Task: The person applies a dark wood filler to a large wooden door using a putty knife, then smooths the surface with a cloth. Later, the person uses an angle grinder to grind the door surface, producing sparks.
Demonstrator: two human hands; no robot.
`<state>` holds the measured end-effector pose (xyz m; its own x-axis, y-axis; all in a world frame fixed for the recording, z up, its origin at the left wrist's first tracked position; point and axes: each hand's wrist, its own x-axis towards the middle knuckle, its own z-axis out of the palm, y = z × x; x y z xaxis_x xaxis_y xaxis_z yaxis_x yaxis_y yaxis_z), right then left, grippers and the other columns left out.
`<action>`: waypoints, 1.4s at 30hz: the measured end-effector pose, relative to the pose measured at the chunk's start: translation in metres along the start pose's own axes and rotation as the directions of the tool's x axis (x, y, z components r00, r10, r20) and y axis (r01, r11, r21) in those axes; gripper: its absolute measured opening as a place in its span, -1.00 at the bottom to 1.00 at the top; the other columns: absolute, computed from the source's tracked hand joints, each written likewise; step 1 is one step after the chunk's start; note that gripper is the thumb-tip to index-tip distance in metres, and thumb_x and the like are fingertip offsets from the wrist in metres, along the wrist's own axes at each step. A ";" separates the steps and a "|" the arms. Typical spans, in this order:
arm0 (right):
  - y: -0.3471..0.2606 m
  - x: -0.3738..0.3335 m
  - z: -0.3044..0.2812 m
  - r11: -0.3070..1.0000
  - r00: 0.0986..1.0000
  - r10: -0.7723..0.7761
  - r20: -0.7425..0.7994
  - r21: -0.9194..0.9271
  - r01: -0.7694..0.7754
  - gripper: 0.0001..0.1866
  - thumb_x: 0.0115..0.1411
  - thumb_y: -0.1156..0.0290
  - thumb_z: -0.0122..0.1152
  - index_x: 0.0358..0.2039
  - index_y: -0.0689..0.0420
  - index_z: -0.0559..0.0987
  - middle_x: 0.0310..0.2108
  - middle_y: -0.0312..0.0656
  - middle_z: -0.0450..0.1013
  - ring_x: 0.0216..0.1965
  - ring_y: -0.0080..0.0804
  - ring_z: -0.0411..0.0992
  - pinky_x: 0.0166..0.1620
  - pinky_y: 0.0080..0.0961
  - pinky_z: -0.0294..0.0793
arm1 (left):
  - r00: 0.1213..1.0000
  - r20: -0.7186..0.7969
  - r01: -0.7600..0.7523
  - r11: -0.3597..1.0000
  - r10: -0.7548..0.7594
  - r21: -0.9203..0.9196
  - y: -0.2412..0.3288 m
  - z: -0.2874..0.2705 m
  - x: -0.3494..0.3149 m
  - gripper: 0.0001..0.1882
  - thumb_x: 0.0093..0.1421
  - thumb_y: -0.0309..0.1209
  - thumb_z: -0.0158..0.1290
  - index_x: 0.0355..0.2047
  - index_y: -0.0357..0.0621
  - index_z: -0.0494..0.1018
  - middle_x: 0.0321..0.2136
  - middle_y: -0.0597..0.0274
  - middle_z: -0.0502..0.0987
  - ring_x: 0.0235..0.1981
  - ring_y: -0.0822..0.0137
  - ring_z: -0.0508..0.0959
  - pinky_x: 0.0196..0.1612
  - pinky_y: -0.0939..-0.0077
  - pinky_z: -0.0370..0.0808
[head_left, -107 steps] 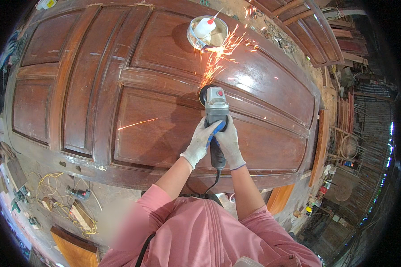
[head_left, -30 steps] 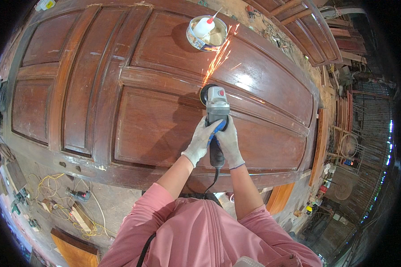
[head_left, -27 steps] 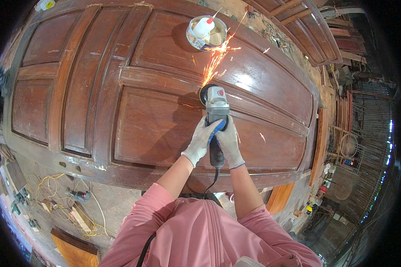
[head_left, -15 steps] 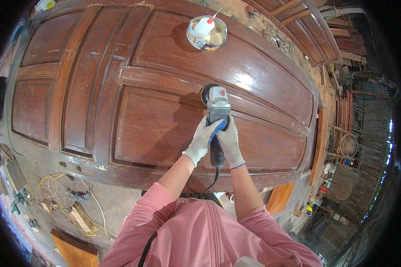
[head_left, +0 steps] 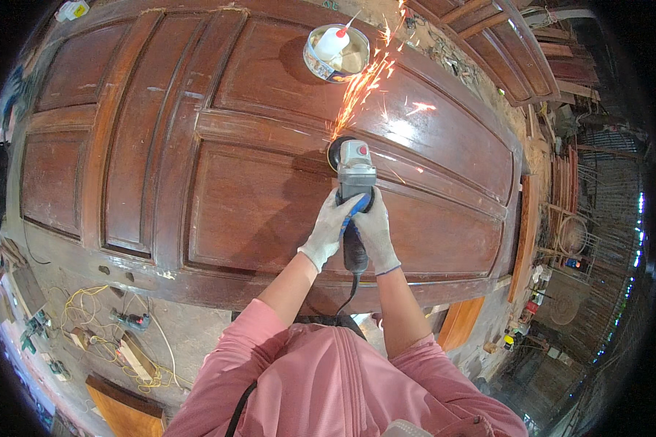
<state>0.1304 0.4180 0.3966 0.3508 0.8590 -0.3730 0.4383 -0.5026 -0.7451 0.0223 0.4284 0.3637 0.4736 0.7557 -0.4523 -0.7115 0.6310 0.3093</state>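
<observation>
An angle grinder (head_left: 356,172) with a grey body and a red button is gripped by both my gloved hands. My left hand (head_left: 329,226) wraps its left side, and my right hand (head_left: 376,231) closes round the right side and the black handle. The dark disc (head_left: 335,154) at its head meets the middle rail of a large brown wooden door (head_left: 270,204) lying flat. Orange sparks (head_left: 358,98) stream from the disc away from me, up past a round tub. What exactly the disc touches is too small to tell.
On the door's far side stands the tub (head_left: 315,69) with a white, red-tipped glue bottle (head_left: 331,45) in it. More panelled doors (head_left: 499,58) lean at the far right. Tools, a yellow cord (head_left: 80,309) and wood offcuts lie on the floor at left.
Sparks now spray from the grinder's disc toward and past the tub; half a second ago there were none. The grinder and both hands stay almost in the same place.
</observation>
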 end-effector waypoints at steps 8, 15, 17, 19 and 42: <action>-0.003 -0.005 0.005 0.991 0.994 -0.112 -0.014 0.068 0.112 -0.50 0.08 0.49 0.23 0.08 0.25 0.45 -0.12 -0.01 0.58 -0.09 -0.27 0.56 -0.03 -0.36 0.51 | 0.999 -0.012 -0.029 1.000 0.029 -0.005 0.004 -0.001 -0.005 -0.59 0.25 -0.34 0.24 0.07 -0.15 0.44 -0.10 0.27 0.57 -0.09 0.45 0.55 0.00 0.48 0.47; 0.018 -0.008 -0.005 0.991 0.992 -0.046 -0.114 0.119 0.059 -0.51 0.08 0.50 0.23 0.07 0.25 0.45 -0.18 0.01 0.60 -0.14 -0.28 0.59 -0.11 -0.33 0.55 | 0.998 0.052 0.038 0.995 -0.042 0.091 -0.010 0.005 0.003 -0.57 0.30 -0.28 0.20 0.12 -0.16 0.42 -0.07 0.27 0.57 -0.06 0.46 0.55 0.03 0.49 0.48; 0.025 -0.009 -0.011 0.991 0.991 -0.050 -0.120 0.113 0.064 -0.51 0.07 0.51 0.23 0.06 0.25 0.45 -0.19 -0.01 0.59 -0.17 -0.29 0.59 -0.12 -0.34 0.55 | 0.994 0.086 0.064 0.993 -0.073 0.099 -0.012 0.008 0.002 -0.56 0.30 -0.28 0.21 0.12 -0.16 0.42 -0.07 0.27 0.57 -0.06 0.46 0.55 0.03 0.50 0.48; 0.027 -0.009 -0.013 0.988 0.992 -0.066 -0.111 0.131 0.081 -0.52 0.07 0.51 0.23 0.05 0.25 0.45 -0.19 -0.01 0.59 -0.17 -0.29 0.59 -0.12 -0.35 0.55 | 0.995 0.088 0.047 0.994 -0.056 0.104 -0.012 0.008 0.001 -0.57 0.29 -0.29 0.22 0.10 -0.15 0.43 -0.08 0.29 0.57 -0.07 0.47 0.55 0.03 0.50 0.48; 0.036 0.000 -0.002 0.972 1.000 0.011 -0.003 0.236 -0.010 -0.52 0.09 0.53 0.24 0.07 0.24 0.47 -0.05 -0.16 0.53 -0.05 -0.44 0.49 0.02 -0.44 0.49 | 0.999 0.039 0.007 0.999 -0.009 0.044 -0.009 0.002 0.001 -0.58 0.30 -0.32 0.21 0.09 -0.20 0.41 -0.09 0.24 0.56 -0.07 0.44 0.54 0.04 0.46 0.47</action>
<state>0.1484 0.4000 0.3709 0.3582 0.8532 -0.3791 0.2273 -0.4735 -0.8509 0.0303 0.4234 0.3617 0.4998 0.7563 -0.4223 -0.6845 0.6436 0.3424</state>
